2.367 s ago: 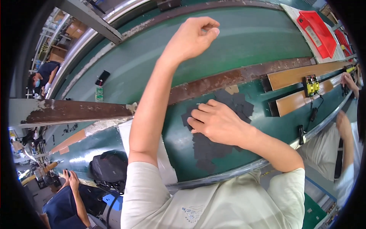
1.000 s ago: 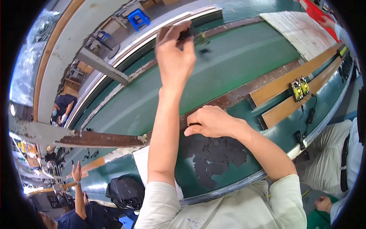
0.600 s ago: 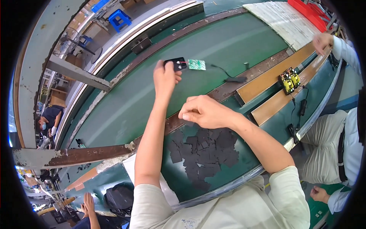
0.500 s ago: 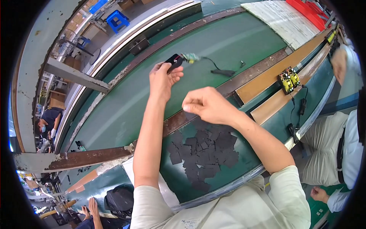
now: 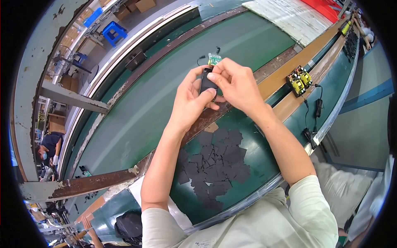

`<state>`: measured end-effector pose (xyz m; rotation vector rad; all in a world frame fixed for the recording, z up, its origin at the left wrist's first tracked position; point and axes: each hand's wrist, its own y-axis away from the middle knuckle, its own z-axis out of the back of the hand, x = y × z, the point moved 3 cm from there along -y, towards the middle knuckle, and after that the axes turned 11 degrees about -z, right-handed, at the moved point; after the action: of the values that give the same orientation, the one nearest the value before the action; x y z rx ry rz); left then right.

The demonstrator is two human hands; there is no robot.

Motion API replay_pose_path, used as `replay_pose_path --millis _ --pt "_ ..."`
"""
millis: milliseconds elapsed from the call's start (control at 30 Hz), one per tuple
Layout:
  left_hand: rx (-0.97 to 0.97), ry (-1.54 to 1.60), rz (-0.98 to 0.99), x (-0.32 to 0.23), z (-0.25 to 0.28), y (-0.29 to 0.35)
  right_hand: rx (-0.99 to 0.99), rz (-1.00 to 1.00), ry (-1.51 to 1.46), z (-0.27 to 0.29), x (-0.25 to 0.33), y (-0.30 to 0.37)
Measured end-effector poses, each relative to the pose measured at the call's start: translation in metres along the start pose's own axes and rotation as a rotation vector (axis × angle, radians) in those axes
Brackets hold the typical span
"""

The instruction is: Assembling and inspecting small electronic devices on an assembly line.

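A black plastic case (image 5: pixel 209 84), long and narrow, is held upright over the belt by my left hand (image 5: pixel 191 99), with the thumb across its lower end. My right hand (image 5: pixel 239 84) is closed at the upper end of the same case, thumb pressed on its edge. Whether a thin sheet is also between those fingers cannot be seen. A green circuit board (image 5: pixel 214 59) sticks out just beyond my right fingertips, with a thin black cable (image 5: pixel 202 58) beside it. Below my forearms, many black rectangular sheets (image 5: pixel 215 163) lie in a loose pile on the green worktop (image 5: pixel 264 161).
A green conveyor belt (image 5: pixel 136 107) runs behind my hands, bordered by a rusty rail (image 5: pixel 206 118). On the right, yellow-and-black circuit assemblies (image 5: pixel 299 81) with black cables rest on brown board strips (image 5: pixel 285 109). A metal post (image 5: pixel 74 97) stands left; a black bag (image 5: pixel 128 224) sits lower left. Co-workers are nearby.
My right hand has moved up from above the sheets to the case. My left hand has brought the case right and closer, turning it upright. The circuit board and cable moved with it.
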<state>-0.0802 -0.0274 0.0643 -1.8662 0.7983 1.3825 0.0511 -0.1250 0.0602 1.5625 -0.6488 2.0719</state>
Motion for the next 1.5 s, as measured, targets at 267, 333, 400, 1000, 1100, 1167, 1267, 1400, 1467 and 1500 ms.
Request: replay_pose_path --millis 267,333,400,1000,1100,1167,1267,1400,1467,1500 --pt "0.138 -0.056 0.099 -0.010 0.002 0.005 -0.237 0.314 -0.084 0.019 0.002 -0.014" --pt "0.280 0.060 0.176 -0.022 -0.007 0.010 -0.158 0.203 -0.383 0.025 0.000 -0.021" --pt "0.299 -0.099 0.142 -0.020 -0.009 0.011 -0.117 0.143 -0.213 0.030 -0.012 -0.026" --pt "-0.111 -0.489 -0.382 -0.005 0.007 -0.001 0.505 -0.455 -0.409 0.006 0.000 -0.001" --pt "-0.113 -0.622 -0.489 -0.008 0.008 0.000 0.555 -0.470 -0.408 0.010 0.002 -0.002" --pt "-0.119 -0.690 -0.543 -0.010 0.009 0.001 0.584 -0.476 -0.406 0.009 0.002 -0.002" --pt "-0.142 -0.786 -0.586 -0.007 0.012 0.002 0.527 -0.487 -0.447 0.007 0.002 -0.001" --pt "-0.105 -1.085 -0.986 -0.018 0.009 0.000 0.473 -0.386 -0.242 0.010 -0.006 -0.006" --pt "-0.102 -1.090 -0.951 -0.012 0.016 -0.001 0.391 -0.264 -0.103 0.005 0.000 -0.002" --pt "-0.101 -1.097 -0.918 -0.008 0.022 -0.001 0.308 -0.139 0.032 -0.001 0.007 0.001"
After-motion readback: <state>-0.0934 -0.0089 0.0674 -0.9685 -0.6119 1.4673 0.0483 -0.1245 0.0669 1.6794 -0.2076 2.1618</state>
